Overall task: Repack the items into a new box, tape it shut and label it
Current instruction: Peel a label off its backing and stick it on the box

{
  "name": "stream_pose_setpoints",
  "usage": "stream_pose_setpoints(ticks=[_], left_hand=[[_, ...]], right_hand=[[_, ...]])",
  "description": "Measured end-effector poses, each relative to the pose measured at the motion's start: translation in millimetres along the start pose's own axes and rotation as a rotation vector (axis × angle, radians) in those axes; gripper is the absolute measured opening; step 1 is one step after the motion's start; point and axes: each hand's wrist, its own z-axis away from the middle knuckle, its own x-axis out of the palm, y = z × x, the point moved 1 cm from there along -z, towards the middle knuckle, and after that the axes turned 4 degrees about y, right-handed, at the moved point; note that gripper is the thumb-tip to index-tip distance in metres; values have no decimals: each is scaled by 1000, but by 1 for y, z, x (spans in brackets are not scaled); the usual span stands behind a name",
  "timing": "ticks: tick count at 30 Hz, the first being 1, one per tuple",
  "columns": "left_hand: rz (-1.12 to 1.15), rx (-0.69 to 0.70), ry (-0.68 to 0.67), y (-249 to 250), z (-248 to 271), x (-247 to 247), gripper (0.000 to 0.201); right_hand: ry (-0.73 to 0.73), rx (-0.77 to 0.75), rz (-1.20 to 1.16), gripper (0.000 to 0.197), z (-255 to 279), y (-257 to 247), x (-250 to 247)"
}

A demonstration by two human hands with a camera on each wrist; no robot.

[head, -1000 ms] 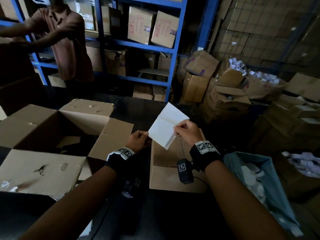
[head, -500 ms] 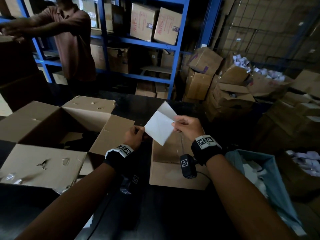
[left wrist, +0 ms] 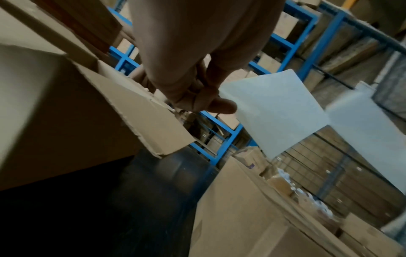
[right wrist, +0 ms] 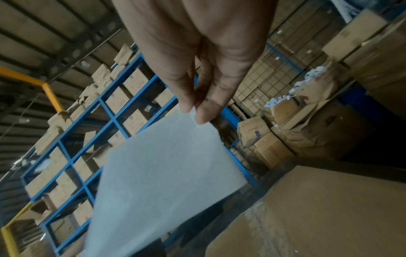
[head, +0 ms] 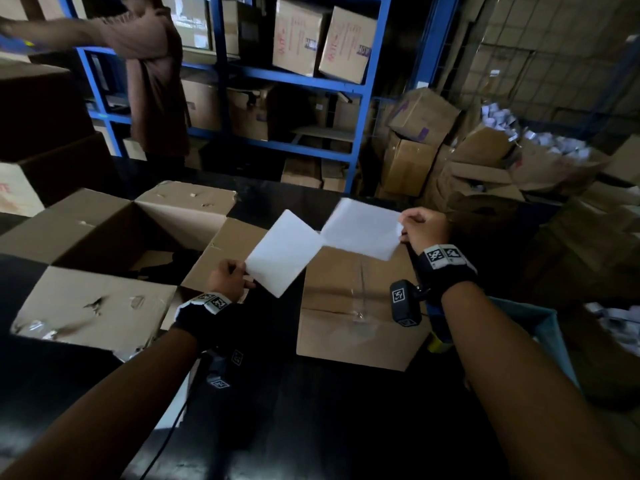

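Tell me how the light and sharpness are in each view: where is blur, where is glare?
Head view: dim, table nearly black; the right sheet is smeared, tape on the shut box glints. Left wrist view: the open box is soft. Right wrist view: sheet blurred, right hand sharper.

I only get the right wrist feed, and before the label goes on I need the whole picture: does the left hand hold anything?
Observer: Yes. In the head view the left hand pinches a second white sheet by its lower corner.
Operator: Are the two sheets apart?
Observer: Nearly. They meet at one corner only, above the taped box. The right hand holds the first sheet out to the right.
Operator: Where is the other carton?
Observer: The open box stands to the left of the left hand with its flaps spread.
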Motion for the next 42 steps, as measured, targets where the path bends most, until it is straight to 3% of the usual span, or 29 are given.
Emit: stream_pose_setpoints(ticks=[2, 7, 14, 17, 23, 27, 30, 37, 40, 42], left_hand=[[31, -49, 44, -3, 2, -10, 17], [262, -56, 78, -8, 12, -14, 15], [232, -11, 73, -16, 45, 0, 15], [229, 4, 80, -20, 60, 7, 14], [228, 39, 69, -24, 91, 16, 13], [269, 73, 46, -18, 110, 22, 16], [248, 132, 20, -13, 119, 27, 16], [206, 336, 25, 19, 120, 56, 12], [154, 441, -9, 33, 112, 70, 7], [93, 519, -29, 39, 103, 77, 8]], right_hand=[[-10, 5, -44, 12, 2, 4, -7], [-231, 46, -92, 15, 34, 21, -2], [-700, 225, -81, 18, 128, 64, 37], [-791, 262, 55, 21, 162, 100, 57], [-836, 365, 254, 11, 200, 169, 76], [-836, 352, 276, 18, 201, 174, 71], [-773, 226, 287, 20, 182, 144, 62], [-524, 49, -23, 15, 115, 24, 44], [-463, 10, -27, 25, 89, -10, 53], [-403, -17, 5, 21, 77, -20, 59]])
